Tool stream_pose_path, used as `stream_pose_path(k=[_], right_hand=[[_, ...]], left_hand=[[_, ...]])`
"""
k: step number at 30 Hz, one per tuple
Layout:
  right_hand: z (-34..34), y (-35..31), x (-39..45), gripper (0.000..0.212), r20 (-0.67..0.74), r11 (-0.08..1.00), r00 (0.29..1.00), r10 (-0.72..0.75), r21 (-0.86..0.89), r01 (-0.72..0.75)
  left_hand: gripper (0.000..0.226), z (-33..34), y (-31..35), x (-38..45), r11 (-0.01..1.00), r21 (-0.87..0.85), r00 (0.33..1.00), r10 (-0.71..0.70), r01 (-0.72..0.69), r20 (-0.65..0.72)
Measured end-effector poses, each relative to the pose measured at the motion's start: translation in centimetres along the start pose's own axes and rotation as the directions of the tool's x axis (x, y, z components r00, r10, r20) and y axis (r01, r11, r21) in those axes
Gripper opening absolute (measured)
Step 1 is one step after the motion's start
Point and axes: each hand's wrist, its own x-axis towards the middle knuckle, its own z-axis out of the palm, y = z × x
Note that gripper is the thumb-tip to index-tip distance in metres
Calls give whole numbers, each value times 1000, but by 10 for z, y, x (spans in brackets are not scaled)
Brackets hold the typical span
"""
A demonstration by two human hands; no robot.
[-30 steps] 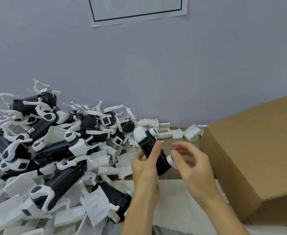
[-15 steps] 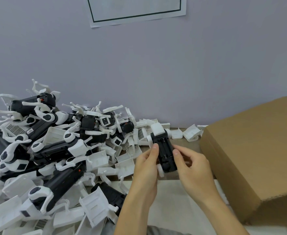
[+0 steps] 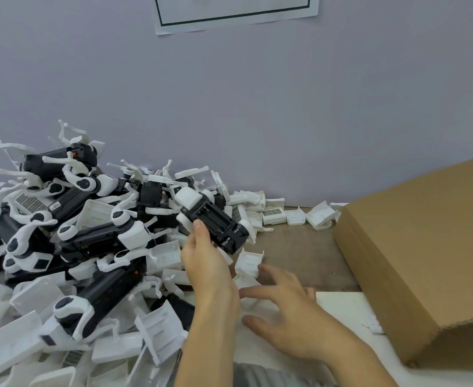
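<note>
My left hand (image 3: 206,268) grips a small black device with white end caps (image 3: 215,222), lifted above the table and tilted toward the pile. Its thumb lies on the device's near side. My right hand (image 3: 282,311) is lower and to the right, fingers spread and blurred, hovering over small white plastic clips (image 3: 248,263) on the table. It holds nothing.
A big heap of black-and-white devices and white plastic parts (image 3: 84,247) fills the left half. A brown cardboard box (image 3: 425,247) stands at the right. More white clips (image 3: 294,216) lie along the grey wall. Brown tabletop (image 3: 305,255) shows between hands and box.
My right hand has let go of the device and dropped toward the white clips. My left hand alone now holds the device, moved up and left.
</note>
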Motion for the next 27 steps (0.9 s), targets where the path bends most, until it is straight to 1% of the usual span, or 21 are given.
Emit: stream_pose_path(k=[1,3,6,9,11,13,15,17,19,20,21,22,24,27], right_hand=[[0,-1,0,39,13,1000,1000,-3,-23,3],[1,-2,0,38,-11,998,1000,-4,-61,3],[0,-2,1,33,-96,994,995,-1,-111,-9],[-1,-2,1,25,-184,989,983,-3,-147,-24],[-3,-1,1,23,-242,990,970,8,-138,-42],[-7,2,1,28,-293,997,955,51,-47,-67],[-15,6,1,37,-375,990,920,116,113,-79],[-23,13,0,50,-504,967,845,181,249,-59],[-31,18,0,58,-629,950,748,212,312,-7],[-33,18,0,62,-674,946,709,207,321,29],[-34,17,1,65,-703,946,685,191,318,62],[-33,16,2,68,-716,950,678,166,301,85],[-28,13,4,72,-711,965,696,105,242,101],[-25,10,6,64,-715,981,699,22,149,122]], left_hand=[[32,0,-1,0,1000,4,1000,2,-2,12],[32,0,-3,-1,1000,24,999,12,-13,44],[36,1,-6,-2,997,69,997,19,-25,79],[39,2,-10,-3,994,113,997,4,-12,71],[42,2,-11,-5,991,134,998,-5,-3,63],[42,4,-12,-6,989,149,998,6,-15,61],[37,4,-13,-6,986,165,998,9,-18,55],[30,4,-15,-5,979,204,996,1,-20,91],[28,4,-18,-5,960,274,986,3,-49,166],[28,4,-19,-6,945,320,980,3,-68,201],[30,5,-20,-8,926,367,972,-7,-82,235],[31,6,-21,-11,906,413,962,-26,-93,272],[34,9,-23,-18,859,493,935,-51,-138,351],[36,11,-25,-23,798,560,908,-41,-222,418]])
